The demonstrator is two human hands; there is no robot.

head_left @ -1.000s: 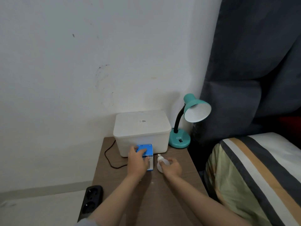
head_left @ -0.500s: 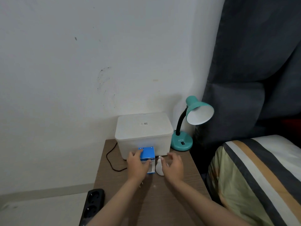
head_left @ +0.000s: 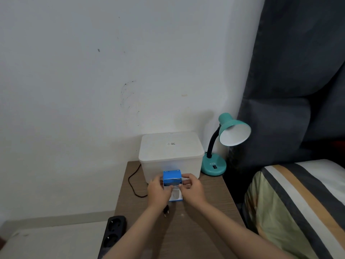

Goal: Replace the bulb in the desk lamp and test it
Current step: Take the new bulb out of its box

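A small blue and white bulb box (head_left: 172, 179) stands on the brown bedside table (head_left: 205, 217), in front of a white lidded container. My left hand (head_left: 158, 193) grips the box's left side. Fingers of my right hand (head_left: 193, 190) pinch its right side, near the raised top flap. The loose white bulb is hidden behind my right hand. The teal desk lamp (head_left: 226, 135) stands at the table's back right corner. Its shade tilts toward me and looks white and empty inside. Its black plug (head_left: 166, 210) lies unplugged on the table below my left wrist.
The white lidded container (head_left: 170, 152) stands against the wall. A black cord (head_left: 133, 184) loops along the table's left side. A black power strip (head_left: 113, 234) lies on the floor to the left. A striped bed (head_left: 298, 202) and dark curtain (head_left: 298, 71) border the right.
My right hand left the white bulb on the table and moved left onto the box. My left hand stayed on the box, which now stands more upright.
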